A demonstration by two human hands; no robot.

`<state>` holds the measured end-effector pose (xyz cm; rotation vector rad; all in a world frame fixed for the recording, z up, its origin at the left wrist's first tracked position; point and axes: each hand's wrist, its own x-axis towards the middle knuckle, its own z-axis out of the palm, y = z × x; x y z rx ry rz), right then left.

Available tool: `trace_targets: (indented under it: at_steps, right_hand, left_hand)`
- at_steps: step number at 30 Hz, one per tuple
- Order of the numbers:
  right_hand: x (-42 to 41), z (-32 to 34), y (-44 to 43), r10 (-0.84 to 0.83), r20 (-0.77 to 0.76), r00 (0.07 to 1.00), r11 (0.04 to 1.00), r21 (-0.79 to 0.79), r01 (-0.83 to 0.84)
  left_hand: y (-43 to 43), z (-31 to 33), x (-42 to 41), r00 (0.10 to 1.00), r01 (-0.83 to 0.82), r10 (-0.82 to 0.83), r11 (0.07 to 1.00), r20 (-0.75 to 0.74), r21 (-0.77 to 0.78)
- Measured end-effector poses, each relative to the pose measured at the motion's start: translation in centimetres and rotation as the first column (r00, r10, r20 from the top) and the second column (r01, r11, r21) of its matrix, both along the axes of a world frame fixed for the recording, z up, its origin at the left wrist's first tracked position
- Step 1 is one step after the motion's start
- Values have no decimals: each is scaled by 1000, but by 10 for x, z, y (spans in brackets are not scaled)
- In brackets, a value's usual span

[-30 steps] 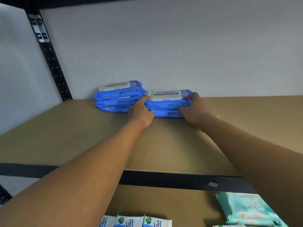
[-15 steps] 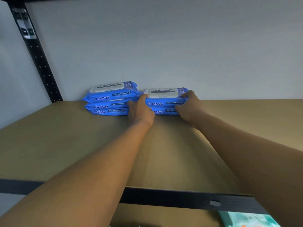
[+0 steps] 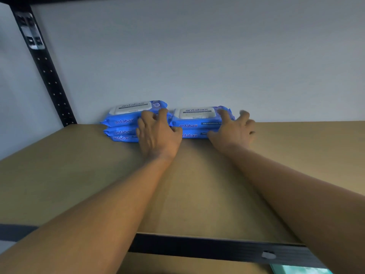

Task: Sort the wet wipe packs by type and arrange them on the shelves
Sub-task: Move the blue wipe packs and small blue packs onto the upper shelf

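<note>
Two stacks of blue "antabax" wet wipe packs stand side by side against the back wall on the brown shelf board (image 3: 79, 175). The left stack (image 3: 126, 121) is three packs high and the right stack (image 3: 195, 125) is two high. My left hand (image 3: 158, 133) hovers in front of the gap between the stacks with its fingers loosely spread, holding nothing. My right hand (image 3: 233, 129) is at the right end of the right stack, fingers spread, with the index finger touching the top pack's corner.
A black perforated upright (image 3: 45, 68) rises at the shelf's back left corner. The black front rail (image 3: 197, 248) crosses the bottom of the view. Below it, a teal pack (image 3: 296, 270) shows on the lower shelf. A grey wall closes the back.
Both hands have let go of the right stack and spread their fingers. The stack now rests against the back wall beside the left stack.
</note>
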<state>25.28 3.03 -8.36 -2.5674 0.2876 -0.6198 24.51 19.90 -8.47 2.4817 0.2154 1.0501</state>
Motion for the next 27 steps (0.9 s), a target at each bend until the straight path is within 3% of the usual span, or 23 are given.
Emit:
trace_targets:
  at_steps: [3, 7, 19, 24, 27]
  right_hand:
    - [-7, -2, 17, 91, 127, 988, 973, -224, -61]
    - [1, -6, 33, 94, 67, 993, 944, -324, -68]
    - [13, -12, 43, 19, 88, 996, 943, -333, 12]
    - [3, -10, 43, 28, 76, 997, 947, -322, -3]
    - [-19, -4, 44, 91, 119, 989, 957, -283, -54]
  left_hand:
    - [28, 3, 5, 996, -76, 82, 977, -19, 200]
    - [55, 3, 16, 977, -4, 63, 961, -204, 276]
    - [80, 1, 24, 993, 113, -99, 965, -69, 236]
    - [79, 2, 14, 990, 91, -57, 957, -128, 277]
    - [81, 4, -9, 989, 108, -82, 968, -121, 226]
